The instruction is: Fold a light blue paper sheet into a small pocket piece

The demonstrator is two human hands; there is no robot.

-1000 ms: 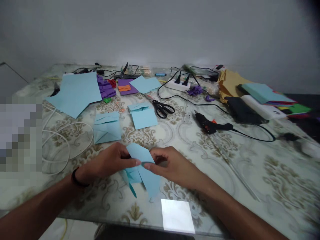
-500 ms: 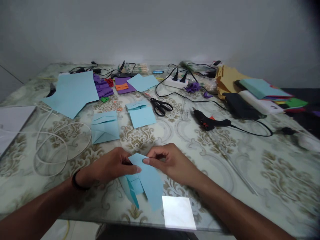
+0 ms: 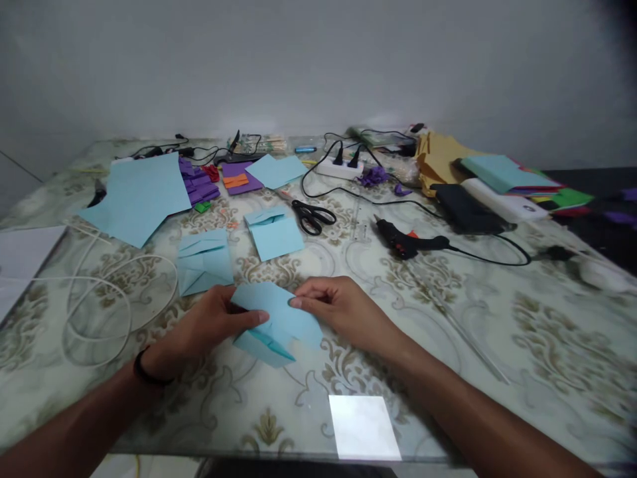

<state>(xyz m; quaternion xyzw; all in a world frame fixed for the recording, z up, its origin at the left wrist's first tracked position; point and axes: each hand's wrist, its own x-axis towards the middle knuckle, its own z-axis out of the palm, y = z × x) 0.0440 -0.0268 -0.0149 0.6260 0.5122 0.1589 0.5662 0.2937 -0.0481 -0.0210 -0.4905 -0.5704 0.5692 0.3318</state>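
A folded light-blue paper point(image 3: 271, 309) is held just above the table between both hands. My left hand point(image 3: 212, 322) pinches its left side, thumb on top. At its right edge, my right hand point(image 3: 338, 305) grips it between thumb and fingers. A lower flap of the paper hangs towards me and shows a darker inner fold. Beyond my left hand lies a folded blue paper pocket point(image 3: 205, 262). Another folded blue paper piece point(image 3: 275, 234) rests farther back, with black-handled scissors point(image 3: 313, 216) beside it.
A black glue gun point(image 3: 405, 240) lies to the right, its cord running right. At the back are a power strip point(image 3: 339, 167) and large blue sheets point(image 3: 142, 199). A white cable point(image 3: 124, 318) loops at left. A bright white square point(image 3: 365, 427) shows at the near edge.
Both hands have lifted the blue paper slightly away from me. Its flaps have swung, so the paper looks shorter and more spread sideways. The view has shifted a little.
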